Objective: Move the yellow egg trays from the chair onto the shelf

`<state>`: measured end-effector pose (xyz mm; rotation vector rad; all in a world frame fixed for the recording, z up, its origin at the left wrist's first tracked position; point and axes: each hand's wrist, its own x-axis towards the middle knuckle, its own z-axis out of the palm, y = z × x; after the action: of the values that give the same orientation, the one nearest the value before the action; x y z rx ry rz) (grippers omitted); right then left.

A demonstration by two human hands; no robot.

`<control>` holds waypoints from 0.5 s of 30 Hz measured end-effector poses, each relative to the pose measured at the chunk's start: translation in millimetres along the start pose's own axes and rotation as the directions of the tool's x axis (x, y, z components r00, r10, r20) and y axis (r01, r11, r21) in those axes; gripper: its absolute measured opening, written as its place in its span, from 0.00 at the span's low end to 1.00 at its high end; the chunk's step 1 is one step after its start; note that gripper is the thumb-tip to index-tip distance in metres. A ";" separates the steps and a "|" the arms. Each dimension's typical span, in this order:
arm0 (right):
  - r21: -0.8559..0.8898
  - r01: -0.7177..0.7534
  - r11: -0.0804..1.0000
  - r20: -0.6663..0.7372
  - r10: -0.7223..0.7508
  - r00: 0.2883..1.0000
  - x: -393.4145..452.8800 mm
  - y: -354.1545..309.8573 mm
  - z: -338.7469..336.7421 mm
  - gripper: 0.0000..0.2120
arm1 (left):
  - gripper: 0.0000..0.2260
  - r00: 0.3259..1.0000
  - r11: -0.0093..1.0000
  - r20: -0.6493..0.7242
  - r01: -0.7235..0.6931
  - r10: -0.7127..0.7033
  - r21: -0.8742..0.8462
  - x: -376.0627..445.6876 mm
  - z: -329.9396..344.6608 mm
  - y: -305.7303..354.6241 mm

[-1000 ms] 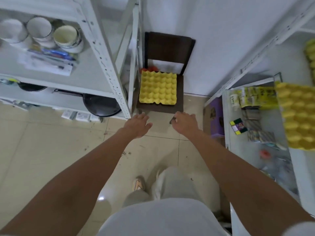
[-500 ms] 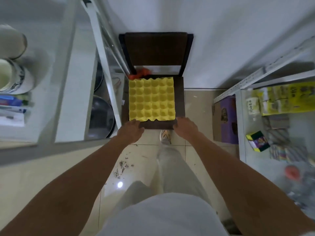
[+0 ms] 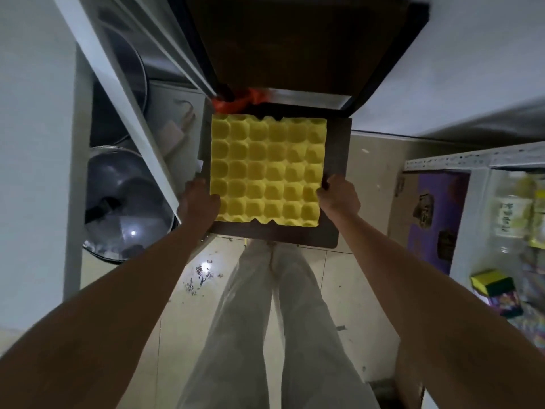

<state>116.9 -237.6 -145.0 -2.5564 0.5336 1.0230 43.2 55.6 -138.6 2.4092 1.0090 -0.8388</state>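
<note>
A yellow egg tray lies flat on the dark brown seat of the chair, straight below me. My left hand grips the tray's left edge near the front corner, thumb on top. My right hand grips the right edge near the front corner. Whether more trays lie stacked under the top one is hidden. The chair's dark backrest rises beyond the tray.
A white metal shelf post and shelving with steel pots stand close on the left. An orange bag sits behind the tray. On the right a white shelf holds packets and a purple box.
I have stepped up to the chair and leaned over it. Both hands moved from the seat's front edge to the tray's left and right sides and closed on it.
</note>
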 end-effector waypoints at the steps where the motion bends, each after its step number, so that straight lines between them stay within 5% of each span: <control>1: -0.015 0.001 1.000 -0.003 -0.001 1.000 8.2 -1.9 4.2 0.13 | 0.22 1.000 1.000 -0.012 0.017 -0.017 0.016 8.6 3.1 1.4; 4: -0.044 0.012 0.999 -0.042 -0.014 0.999 21.7 -3.7 16.8 0.11 | 0.17 0.999 0.992 -0.034 -0.027 0.032 0.124 22.9 14.0 3.0; 15: -0.163 0.135 0.977 -0.185 -0.164 0.969 26.0 7.3 22.1 0.06 | 0.09 0.988 0.994 -0.145 0.072 -0.060 0.079 31.9 19.9 10.6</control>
<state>118.1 -239.9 -179.8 -2.8007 0.3161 0.7897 61.5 53.5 -173.1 2.5497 1.1332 -0.7542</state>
